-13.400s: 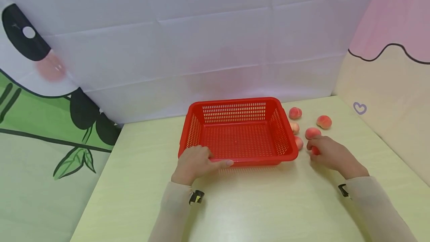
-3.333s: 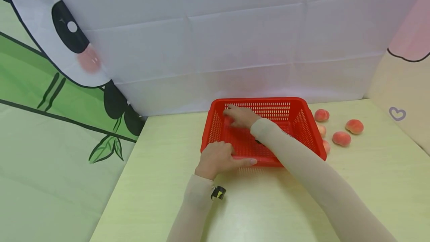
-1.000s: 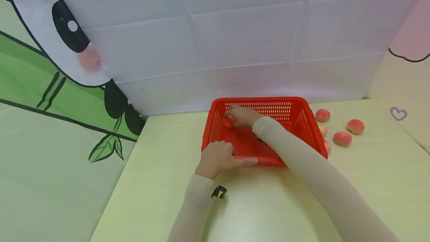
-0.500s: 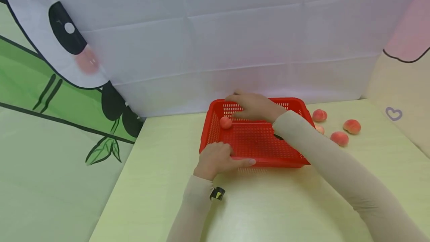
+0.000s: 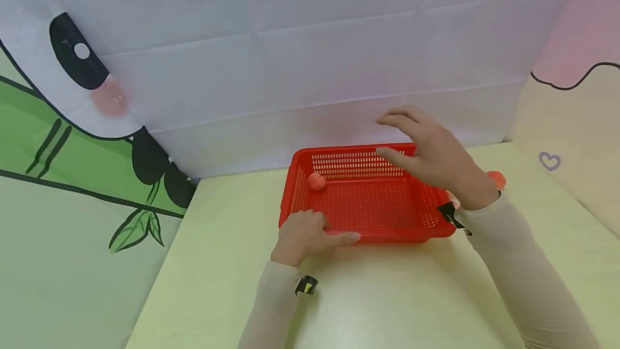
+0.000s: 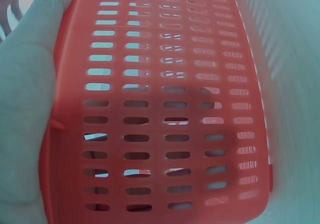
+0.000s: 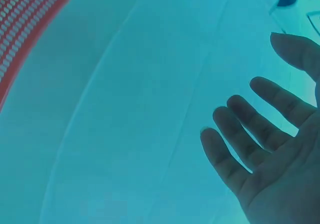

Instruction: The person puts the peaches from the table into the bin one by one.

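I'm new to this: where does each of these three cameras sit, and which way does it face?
Head: worn on the head, facing forward and down at a red perforated plastic basket holding one round pink-red peach; the left hand and right hand both show.
Left wrist: worn there, facing the basket's slotted wall up close; part of the left hand shows along the left edge.
Right wrist: worn there, facing the creased fabric backdrop; the right hand's spread fingers show.
Shared: head and left wrist both show the left hand at the basket.
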`<state>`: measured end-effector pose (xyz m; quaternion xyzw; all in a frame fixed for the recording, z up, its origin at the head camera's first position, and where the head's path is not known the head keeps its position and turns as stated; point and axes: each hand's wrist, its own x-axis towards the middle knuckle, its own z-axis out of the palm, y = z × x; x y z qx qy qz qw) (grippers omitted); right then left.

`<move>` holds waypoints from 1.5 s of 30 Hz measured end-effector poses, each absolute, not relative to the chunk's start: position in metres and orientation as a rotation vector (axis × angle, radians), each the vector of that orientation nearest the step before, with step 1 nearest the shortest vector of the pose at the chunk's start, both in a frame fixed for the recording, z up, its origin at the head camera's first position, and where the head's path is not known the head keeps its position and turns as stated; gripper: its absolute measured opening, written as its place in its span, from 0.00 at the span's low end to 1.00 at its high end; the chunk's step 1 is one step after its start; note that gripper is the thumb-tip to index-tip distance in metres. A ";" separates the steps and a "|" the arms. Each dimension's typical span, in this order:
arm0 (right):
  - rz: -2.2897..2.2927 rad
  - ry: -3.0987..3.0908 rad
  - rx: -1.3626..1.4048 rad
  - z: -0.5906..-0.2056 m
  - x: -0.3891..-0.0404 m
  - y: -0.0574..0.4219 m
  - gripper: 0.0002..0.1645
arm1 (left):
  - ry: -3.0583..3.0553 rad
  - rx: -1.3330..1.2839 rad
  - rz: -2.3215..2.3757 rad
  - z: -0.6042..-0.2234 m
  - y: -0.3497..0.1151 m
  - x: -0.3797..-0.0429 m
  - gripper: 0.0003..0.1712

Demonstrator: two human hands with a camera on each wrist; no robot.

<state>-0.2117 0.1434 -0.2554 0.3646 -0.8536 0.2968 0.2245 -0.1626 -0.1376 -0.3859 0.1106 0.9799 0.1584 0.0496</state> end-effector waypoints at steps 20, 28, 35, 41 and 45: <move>0.816 -2.351 0.425 -0.307 -0.201 0.270 0.37 | 2.985 0.361 0.511 -0.386 -0.138 -0.159 0.47; 0.775 -2.419 0.393 -0.329 -0.228 0.287 0.33 | 2.992 0.343 0.503 -0.383 -0.140 -0.159 0.47; 0.817 -2.579 0.351 -0.349 -0.245 0.302 0.35 | 2.990 0.337 0.500 -0.385 -0.139 -0.161 0.47; 0.834 -2.769 0.398 -0.366 -0.256 0.308 0.39 | 2.984 0.334 0.515 -0.383 -0.139 -0.162 0.47; 0.825 -2.937 0.396 -0.375 -0.260 0.310 0.40 | 2.985 0.345 0.519 -0.384 -0.139 -0.162 0.47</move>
